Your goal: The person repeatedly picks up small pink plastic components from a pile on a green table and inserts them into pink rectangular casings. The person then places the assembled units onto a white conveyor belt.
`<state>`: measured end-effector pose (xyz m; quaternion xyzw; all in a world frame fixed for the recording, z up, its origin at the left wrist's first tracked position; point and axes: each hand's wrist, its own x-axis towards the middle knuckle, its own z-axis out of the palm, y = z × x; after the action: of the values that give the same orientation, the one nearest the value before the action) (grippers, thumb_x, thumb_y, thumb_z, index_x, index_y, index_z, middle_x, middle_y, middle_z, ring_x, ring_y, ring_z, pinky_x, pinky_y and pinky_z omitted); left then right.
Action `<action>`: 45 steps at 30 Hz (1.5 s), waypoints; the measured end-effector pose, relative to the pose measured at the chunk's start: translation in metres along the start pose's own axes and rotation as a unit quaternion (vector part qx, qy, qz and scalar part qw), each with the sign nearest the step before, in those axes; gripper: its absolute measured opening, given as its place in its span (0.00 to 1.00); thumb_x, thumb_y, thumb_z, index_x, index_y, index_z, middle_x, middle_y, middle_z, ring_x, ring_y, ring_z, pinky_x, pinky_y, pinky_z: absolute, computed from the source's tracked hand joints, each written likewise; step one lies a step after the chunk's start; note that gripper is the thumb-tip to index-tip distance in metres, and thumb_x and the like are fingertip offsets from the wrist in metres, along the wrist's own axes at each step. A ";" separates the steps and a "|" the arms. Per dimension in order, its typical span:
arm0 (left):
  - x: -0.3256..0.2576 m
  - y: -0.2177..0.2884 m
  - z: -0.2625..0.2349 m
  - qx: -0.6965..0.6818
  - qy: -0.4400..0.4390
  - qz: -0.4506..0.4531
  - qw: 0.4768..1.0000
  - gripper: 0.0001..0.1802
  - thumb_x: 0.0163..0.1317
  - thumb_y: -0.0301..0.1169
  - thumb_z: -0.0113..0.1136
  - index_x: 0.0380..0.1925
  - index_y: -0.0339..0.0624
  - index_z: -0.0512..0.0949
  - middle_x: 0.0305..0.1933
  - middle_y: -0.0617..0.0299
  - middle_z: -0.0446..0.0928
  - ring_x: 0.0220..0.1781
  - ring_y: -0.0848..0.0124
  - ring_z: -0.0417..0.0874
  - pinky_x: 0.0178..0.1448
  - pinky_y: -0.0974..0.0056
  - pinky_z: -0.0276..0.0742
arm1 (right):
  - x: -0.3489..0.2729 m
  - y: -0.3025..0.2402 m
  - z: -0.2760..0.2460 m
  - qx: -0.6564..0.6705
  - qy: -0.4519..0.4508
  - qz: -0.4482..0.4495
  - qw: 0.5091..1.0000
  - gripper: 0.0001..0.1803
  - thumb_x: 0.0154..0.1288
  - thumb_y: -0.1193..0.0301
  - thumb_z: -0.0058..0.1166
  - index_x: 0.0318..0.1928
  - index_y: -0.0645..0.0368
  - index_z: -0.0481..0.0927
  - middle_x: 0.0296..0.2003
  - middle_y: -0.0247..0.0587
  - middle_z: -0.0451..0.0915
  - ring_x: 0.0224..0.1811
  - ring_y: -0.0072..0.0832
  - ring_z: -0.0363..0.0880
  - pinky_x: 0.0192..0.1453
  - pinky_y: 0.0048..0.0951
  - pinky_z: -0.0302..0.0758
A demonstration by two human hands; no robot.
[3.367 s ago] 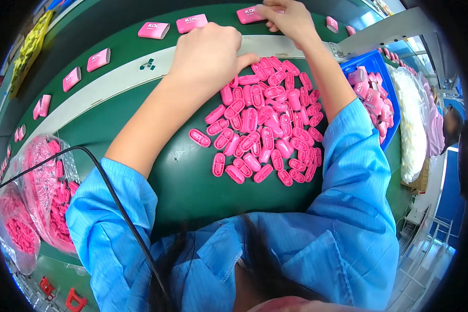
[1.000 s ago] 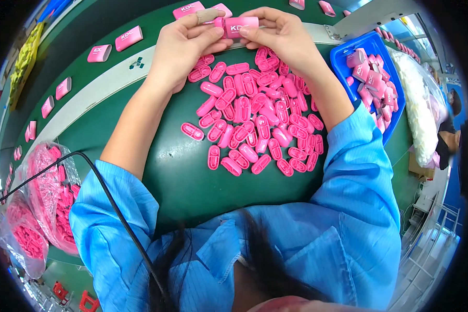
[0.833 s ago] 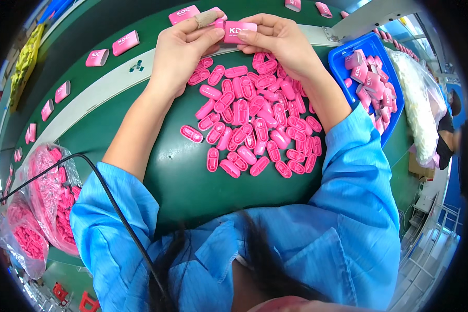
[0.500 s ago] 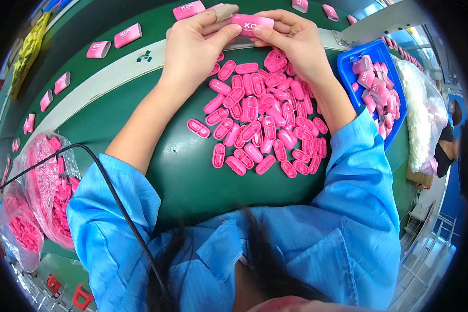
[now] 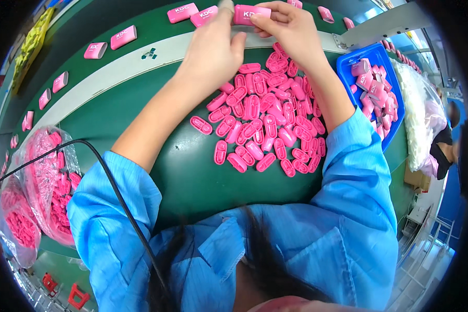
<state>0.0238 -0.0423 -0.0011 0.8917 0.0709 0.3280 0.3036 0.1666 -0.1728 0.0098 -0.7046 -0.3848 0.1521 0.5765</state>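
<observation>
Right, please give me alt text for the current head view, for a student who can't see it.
A person's right hand holds a pink casing, the left hand close beside its left end. Nearer the body, a pile of pink oblong pieces lies on a green tabletop, with a blue tray of more pink casings on the right.

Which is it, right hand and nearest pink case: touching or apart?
Touching: the head view shows the right hand gripping the pink case, thumb across its front.

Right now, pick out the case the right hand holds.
The pink case at top centre, pinched in the right hand. It alone is gripped there; other cases lie on the green belt or in the blue tray.
</observation>
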 end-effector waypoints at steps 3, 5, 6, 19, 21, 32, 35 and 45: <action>0.012 -0.021 -0.014 0.053 0.049 0.074 0.995 0.25 0.65 0.24 0.61 0.62 0.31 0.75 0.39 0.44 0.85 0.38 0.49 0.86 0.49 0.54 0.83 | 0.035 0.026 -0.008 -0.112 0.013 -0.018 0.993 0.14 0.70 0.71 0.63 0.49 0.69 0.84 0.41 0.45 0.89 0.41 0.25 0.87 0.47 0.27 0.83; 0.018 -0.028 -0.031 0.033 -0.008 0.053 0.998 0.18 0.64 0.30 0.66 0.53 0.39 0.85 0.37 0.51 0.87 0.33 0.63 0.86 0.45 0.60 0.83 | 0.055 0.037 -0.009 -0.198 0.037 -0.036 0.979 0.15 0.70 0.67 0.63 0.47 0.68 0.85 0.41 0.48 0.89 0.40 0.32 0.88 0.47 0.31 0.83; 0.018 -0.022 -0.042 0.041 -0.068 0.012 0.997 0.17 0.63 0.30 0.66 0.52 0.38 0.86 0.38 0.51 0.87 0.34 0.62 0.86 0.46 0.60 0.83 | 0.061 0.040 -0.013 -0.240 0.062 -0.060 0.967 0.15 0.70 0.67 0.62 0.47 0.68 0.85 0.41 0.49 0.89 0.41 0.36 0.88 0.49 0.33 0.83; -0.002 -0.004 -0.045 0.092 -0.194 -0.016 0.977 0.16 0.62 0.32 0.69 0.49 0.40 0.86 0.37 0.50 0.84 0.33 0.59 0.86 0.42 0.60 0.82 | 0.046 0.049 -0.055 -0.419 0.127 -0.096 0.894 0.21 0.56 0.70 0.73 0.47 0.65 0.80 0.45 0.53 0.83 0.48 0.44 0.84 0.55 0.41 0.79; 0.005 0.006 -0.038 0.046 -0.192 -0.040 0.979 0.18 0.63 0.31 0.68 0.53 0.40 0.84 0.37 0.50 0.83 0.32 0.61 0.86 0.41 0.61 0.82 | 0.039 0.043 -0.058 -0.331 0.096 -0.067 0.936 0.23 0.55 0.71 0.75 0.49 0.66 0.79 0.44 0.48 0.84 0.44 0.35 0.85 0.50 0.35 0.81; 0.012 -0.014 -0.013 -0.444 -0.175 -0.254 0.841 0.22 0.73 0.29 0.61 0.64 0.34 0.75 0.57 0.55 0.82 0.55 0.66 0.88 0.66 0.65 0.83 | -0.008 0.009 -0.022 0.077 -0.092 0.123 0.985 0.19 0.73 0.65 0.64 0.57 0.64 0.79 0.38 0.38 0.84 0.39 0.20 0.85 0.47 0.19 0.83; 0.014 -0.029 -0.001 -0.462 -0.121 -0.248 0.843 0.21 0.70 0.29 0.66 0.60 0.32 0.77 0.53 0.55 0.85 0.51 0.68 0.89 0.60 0.66 0.84 | -0.014 0.007 -0.021 0.109 -0.072 0.104 0.986 0.21 0.75 0.67 0.61 0.61 0.65 0.77 0.44 0.40 0.85 0.44 0.21 0.86 0.49 0.20 0.83; 0.011 -0.026 -0.007 -0.484 -0.109 -0.281 0.821 0.18 0.70 0.25 0.66 0.58 0.33 0.81 0.48 0.60 0.87 0.43 0.79 0.86 0.48 0.73 0.84 | -0.016 0.010 -0.008 0.225 -0.087 0.072 0.968 0.19 0.70 0.77 0.64 0.58 0.67 0.77 0.47 0.42 0.86 0.44 0.25 0.86 0.50 0.26 0.85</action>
<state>0.0299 -0.0138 -0.0064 0.6016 0.1170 0.1209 0.7809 0.1656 -0.1904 -0.0008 -0.5671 -0.3372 0.3363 0.6720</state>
